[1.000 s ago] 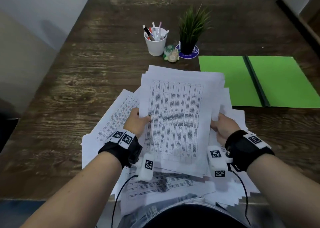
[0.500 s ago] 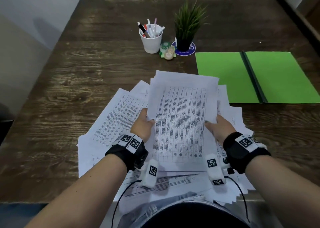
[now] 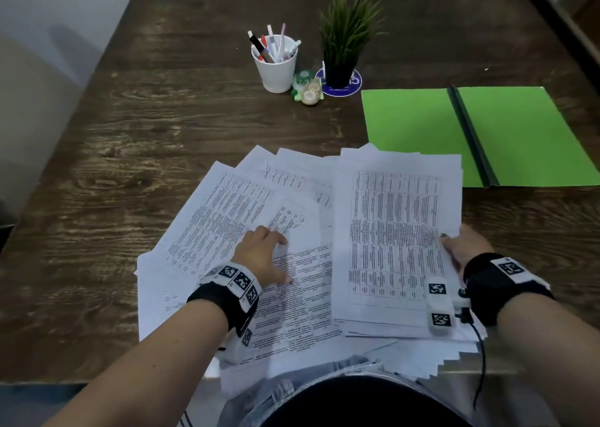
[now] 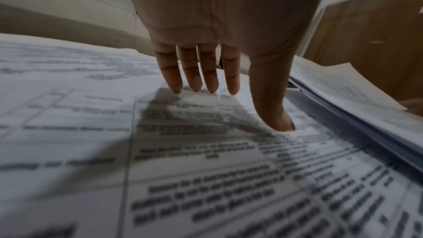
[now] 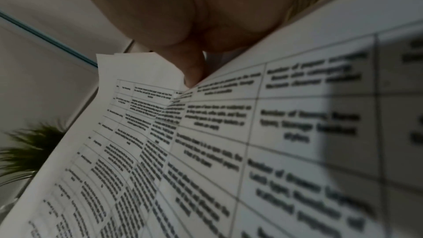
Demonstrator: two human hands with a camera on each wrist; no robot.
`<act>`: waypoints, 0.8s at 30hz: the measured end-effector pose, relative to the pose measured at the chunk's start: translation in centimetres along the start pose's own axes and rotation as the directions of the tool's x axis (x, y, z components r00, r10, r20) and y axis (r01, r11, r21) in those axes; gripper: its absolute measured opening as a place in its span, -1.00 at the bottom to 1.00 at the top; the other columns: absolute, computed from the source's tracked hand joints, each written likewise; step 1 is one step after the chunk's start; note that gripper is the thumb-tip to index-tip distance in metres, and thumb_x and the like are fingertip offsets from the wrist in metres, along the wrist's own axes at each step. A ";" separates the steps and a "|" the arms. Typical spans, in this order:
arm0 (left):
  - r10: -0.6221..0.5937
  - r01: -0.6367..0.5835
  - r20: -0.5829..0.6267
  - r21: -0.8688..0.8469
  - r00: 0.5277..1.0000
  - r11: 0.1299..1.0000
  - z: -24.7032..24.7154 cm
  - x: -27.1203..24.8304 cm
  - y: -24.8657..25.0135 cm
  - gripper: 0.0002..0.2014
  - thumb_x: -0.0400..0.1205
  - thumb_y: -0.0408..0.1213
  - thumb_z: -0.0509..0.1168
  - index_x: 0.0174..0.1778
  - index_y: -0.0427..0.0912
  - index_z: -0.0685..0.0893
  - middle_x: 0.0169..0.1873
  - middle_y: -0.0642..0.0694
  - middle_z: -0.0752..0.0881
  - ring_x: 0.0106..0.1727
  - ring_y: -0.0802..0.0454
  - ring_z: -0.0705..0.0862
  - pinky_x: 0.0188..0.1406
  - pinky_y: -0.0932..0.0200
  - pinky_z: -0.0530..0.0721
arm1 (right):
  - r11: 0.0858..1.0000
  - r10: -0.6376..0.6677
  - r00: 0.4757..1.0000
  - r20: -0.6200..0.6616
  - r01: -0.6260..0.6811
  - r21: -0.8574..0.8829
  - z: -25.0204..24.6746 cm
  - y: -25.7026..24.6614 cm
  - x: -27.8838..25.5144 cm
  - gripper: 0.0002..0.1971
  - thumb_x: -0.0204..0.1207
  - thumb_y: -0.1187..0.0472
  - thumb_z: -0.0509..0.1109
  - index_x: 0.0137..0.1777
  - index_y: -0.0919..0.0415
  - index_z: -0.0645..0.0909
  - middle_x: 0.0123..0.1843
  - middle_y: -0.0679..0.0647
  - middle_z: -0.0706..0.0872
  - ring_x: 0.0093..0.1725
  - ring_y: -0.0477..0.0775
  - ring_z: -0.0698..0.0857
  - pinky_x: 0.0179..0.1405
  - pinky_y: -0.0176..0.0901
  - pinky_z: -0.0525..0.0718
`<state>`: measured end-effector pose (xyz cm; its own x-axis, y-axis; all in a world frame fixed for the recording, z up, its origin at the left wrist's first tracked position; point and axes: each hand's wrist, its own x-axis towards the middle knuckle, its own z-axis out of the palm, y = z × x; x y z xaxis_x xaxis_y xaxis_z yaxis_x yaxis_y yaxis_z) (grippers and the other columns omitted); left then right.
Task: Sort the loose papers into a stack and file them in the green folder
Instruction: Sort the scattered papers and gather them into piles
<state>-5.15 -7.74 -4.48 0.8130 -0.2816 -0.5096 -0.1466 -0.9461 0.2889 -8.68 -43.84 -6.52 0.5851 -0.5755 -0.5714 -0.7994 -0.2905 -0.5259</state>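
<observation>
A gathered stack of printed sheets (image 3: 397, 241) is held by its right edge in my right hand (image 3: 462, 246), thumb on top; in the right wrist view the stack (image 5: 228, 142) fills the frame under the thumb. Loose papers (image 3: 227, 219) fan out to the left on the table. My left hand (image 3: 263, 254) lies on them with straight fingers, fingertips (image 4: 194, 86) and thumb pressing a loose sheet (image 4: 183, 151). The held stack's edge (image 4: 354, 115) shows at the right. The green folder (image 3: 487, 134) lies open and flat at the right rear.
A white cup of pens (image 3: 276, 66), a small potted plant (image 3: 347, 40) on a blue coaster and small tape rolls (image 3: 306, 89) stand behind the papers. The wooden table (image 3: 146, 134) shows at left. Some sheets overhang the near edge above my lap.
My left hand let go of the stack and moved left onto the loose sheets. My right hand carried the stack to the right, uncovering the papers beneath.
</observation>
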 end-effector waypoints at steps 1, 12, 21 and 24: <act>0.000 0.000 -0.001 0.030 1.000 1.000 0.3 0.2 0.0 -0.20 0.28 0.12 0.56 0.40 0.08 0.39 0.32 0.02 0.39 0.35 0.00 0.37 0.35 0.10 0.42 | 1.000 0.012 1.000 0.003 -0.012 -0.001 0.0 0.6 0.3 -0.64 0.57 0.33 0.30 0.36 0.34 0.49 0.31 0.36 0.63 0.29 0.38 0.62 0.32 0.18 0.59; -0.054 0.037 0.100 0.164 0.994 0.986 0.2 1.4 0.6 -0.22 0.32 0.19 0.50 0.44 0.11 0.38 0.28 0.04 0.53 0.35 0.00 0.48 0.40 -0.04 0.33 | 0.994 0.054 0.998 0.039 -0.057 0.094 -0.2 1.7 0.9 -0.61 0.61 0.27 0.29 0.40 0.37 0.45 0.36 0.35 0.60 0.32 0.36 0.61 0.37 0.19 0.56; -0.083 0.081 -0.043 -0.050 0.996 0.996 0.1 0.9 1.4 -0.92 0.60 -0.04 0.29 -0.06 0.10 0.59 -0.27 0.14 0.63 -0.14 0.04 0.59 0.16 0.11 0.29 | 0.953 0.056 0.997 0.050 -0.069 0.293 -0.2 2.9 1.5 -0.63 0.62 0.28 0.28 0.41 0.32 0.44 0.36 0.28 0.60 0.29 0.31 0.62 0.34 0.08 0.55; -0.126 0.125 -0.068 -0.019 0.990 0.992 -0.1 1.3 1.0 -0.80 0.56 -0.01 0.35 0.00 0.00 0.65 -0.15 0.06 0.63 -0.03 0.02 0.63 0.24 0.05 0.48 | 0.922 0.065 0.993 0.098 -0.097 0.374 -0.8 3.0 1.4 -0.60 0.64 0.22 0.25 0.44 0.33 0.40 0.34 0.16 0.58 0.24 0.20 0.60 0.12 -0.10 0.67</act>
<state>-4.21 -8.99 -4.77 0.8617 -0.1482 -0.4854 -0.0329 -0.9707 0.2381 -10.36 -46.09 -8.35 0.5428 -0.5158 -0.6628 -0.7429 0.0734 -0.6654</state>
